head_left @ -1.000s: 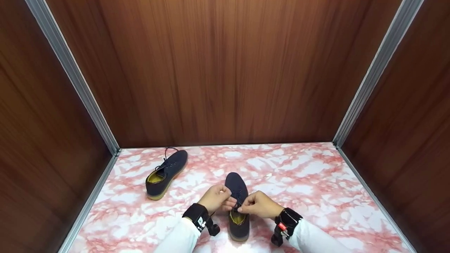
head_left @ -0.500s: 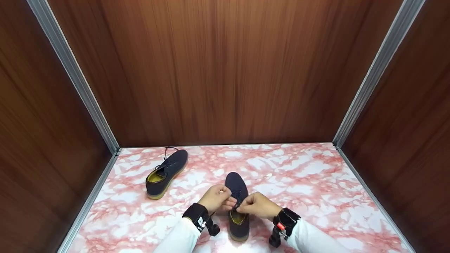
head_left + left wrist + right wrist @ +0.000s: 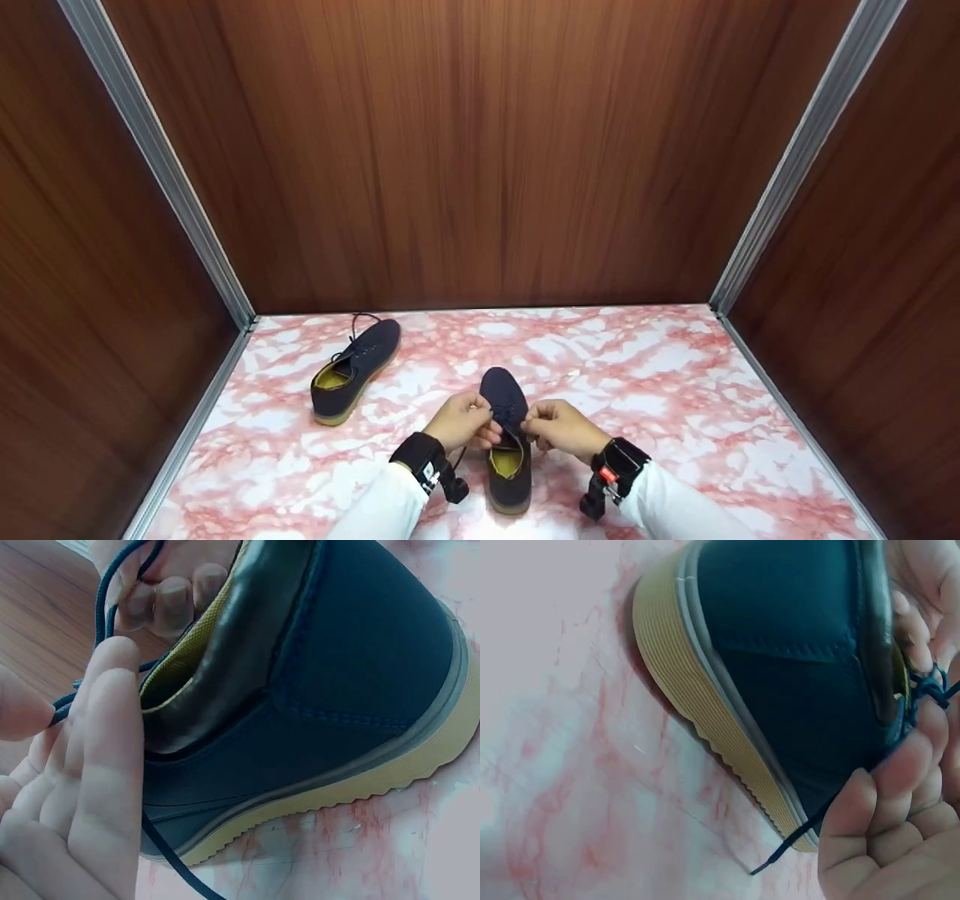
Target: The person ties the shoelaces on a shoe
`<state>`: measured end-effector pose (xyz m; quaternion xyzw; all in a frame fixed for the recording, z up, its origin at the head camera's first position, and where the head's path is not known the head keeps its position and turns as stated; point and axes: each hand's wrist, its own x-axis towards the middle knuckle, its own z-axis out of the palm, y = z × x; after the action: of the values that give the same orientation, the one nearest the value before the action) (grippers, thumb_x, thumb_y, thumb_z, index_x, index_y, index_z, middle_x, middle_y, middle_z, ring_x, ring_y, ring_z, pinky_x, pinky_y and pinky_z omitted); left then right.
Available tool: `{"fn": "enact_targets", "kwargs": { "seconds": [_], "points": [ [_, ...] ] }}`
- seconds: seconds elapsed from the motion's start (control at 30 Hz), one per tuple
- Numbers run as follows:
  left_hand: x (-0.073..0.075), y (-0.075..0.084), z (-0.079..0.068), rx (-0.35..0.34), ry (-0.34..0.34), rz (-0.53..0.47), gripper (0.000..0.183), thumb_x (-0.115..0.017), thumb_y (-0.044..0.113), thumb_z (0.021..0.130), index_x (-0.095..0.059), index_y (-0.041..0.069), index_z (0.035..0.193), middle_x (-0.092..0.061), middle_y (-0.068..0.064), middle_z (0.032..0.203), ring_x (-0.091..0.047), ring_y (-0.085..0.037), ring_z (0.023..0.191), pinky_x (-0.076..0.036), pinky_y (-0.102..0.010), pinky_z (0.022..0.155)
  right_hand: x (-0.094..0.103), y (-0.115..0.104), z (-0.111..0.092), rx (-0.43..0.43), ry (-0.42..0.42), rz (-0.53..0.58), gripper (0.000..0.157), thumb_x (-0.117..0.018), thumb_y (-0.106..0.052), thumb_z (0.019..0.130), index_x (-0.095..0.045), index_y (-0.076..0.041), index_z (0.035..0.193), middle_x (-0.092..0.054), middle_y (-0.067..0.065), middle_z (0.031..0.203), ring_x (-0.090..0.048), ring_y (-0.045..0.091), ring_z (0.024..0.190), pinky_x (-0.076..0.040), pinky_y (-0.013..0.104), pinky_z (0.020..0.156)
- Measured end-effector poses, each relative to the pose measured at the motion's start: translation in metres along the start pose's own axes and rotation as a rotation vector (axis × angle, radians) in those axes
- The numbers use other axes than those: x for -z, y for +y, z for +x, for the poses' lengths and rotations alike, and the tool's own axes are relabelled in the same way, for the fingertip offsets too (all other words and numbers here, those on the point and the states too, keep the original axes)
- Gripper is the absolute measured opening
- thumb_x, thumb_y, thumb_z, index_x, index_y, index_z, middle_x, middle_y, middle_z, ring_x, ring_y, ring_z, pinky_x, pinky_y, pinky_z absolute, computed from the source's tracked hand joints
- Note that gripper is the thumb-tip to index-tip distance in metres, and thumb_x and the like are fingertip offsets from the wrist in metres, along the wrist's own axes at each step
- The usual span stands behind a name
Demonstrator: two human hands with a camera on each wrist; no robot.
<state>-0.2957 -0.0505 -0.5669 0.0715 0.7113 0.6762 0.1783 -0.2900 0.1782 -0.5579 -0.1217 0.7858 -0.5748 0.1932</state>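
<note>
A dark navy lace-up shoe (image 3: 501,388) with a yellow lining stands in front of me, toe pointing away. My left hand (image 3: 461,424) is at its left side near the lacing, pinching the shoelace (image 3: 63,709) between thumb and forefinger. On the opposite side, my right hand (image 3: 562,429) pinches another stretch of lace, whose loose end (image 3: 786,843) hangs down past the tan sole (image 3: 705,716). Lace loops up between the hands in the left wrist view. A small knot (image 3: 932,685) of lace shows beside the fingers in the right wrist view.
A matching navy shoe (image 3: 371,354) stands at the back left, its lace (image 3: 354,328) trailing toward the rear wall. Brown wood-grain panels (image 3: 480,165) with grey metal corner strips (image 3: 161,161) enclose the red-and-white marbled surface (image 3: 637,375) on three sides.
My right hand has shifted from over the shoe's opening to its right edge, drawing lace outward. The left hand has stayed nearly in place. Neither shoe has moved.
</note>
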Motion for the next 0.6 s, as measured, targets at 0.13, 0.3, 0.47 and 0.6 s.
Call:
{"fn": "enact_targets", "kwargs": {
  "seconds": [0.13,0.3,0.47,0.6],
  "points": [
    [0.000,0.001,0.000,-0.049,0.036,0.120,0.010,-0.053,0.008,0.094,-0.055,0.011,0.085,-0.063,0.000,0.070,-0.059,-0.008,0.053,-0.049,-0.020,0.047,0.005,0.003,0.000,0.008,0.029,0.006,0.013,-0.072,-0.013,0.095,-0.067,-0.002,0.090,-0.064,-0.003,0.073,-0.057,0.007,0.062,-0.052,0.021,0.061],
    [0.001,0.004,0.001,-0.077,0.082,0.224,0.016,-0.051,0.014,0.094,-0.051,0.014,0.078,-0.052,0.003,0.065,-0.049,-0.009,0.049,-0.039,-0.021,0.044,0.010,0.005,0.000,0.063,0.040,0.011,0.020,-0.068,-0.009,0.099,-0.061,0.004,0.113,-0.061,-0.001,0.070,-0.055,0.008,0.059,-0.048,0.021,0.058],
    [0.003,0.006,0.002,-0.077,0.090,0.264,0.020,-0.050,0.016,0.097,-0.052,0.014,0.077,-0.053,0.000,0.065,-0.050,-0.012,0.050,-0.039,-0.019,0.045,0.016,0.003,-0.001,0.115,0.015,-0.041,0.018,-0.058,-0.005,0.101,-0.064,0.009,0.110,-0.058,-0.003,0.074,-0.054,0.008,0.061,-0.047,0.021,0.059],
    [0.006,0.006,0.001,-0.114,0.102,0.322,0.021,-0.051,0.013,0.096,-0.052,0.015,0.075,-0.057,-0.002,0.066,-0.054,-0.012,0.052,-0.042,-0.018,0.046,0.020,0.002,-0.001,0.166,-0.010,-0.137,0.018,-0.062,-0.007,0.099,-0.071,0.007,0.104,-0.062,-0.006,0.078,-0.055,0.005,0.065,-0.047,0.018,0.061]
  ]
}}
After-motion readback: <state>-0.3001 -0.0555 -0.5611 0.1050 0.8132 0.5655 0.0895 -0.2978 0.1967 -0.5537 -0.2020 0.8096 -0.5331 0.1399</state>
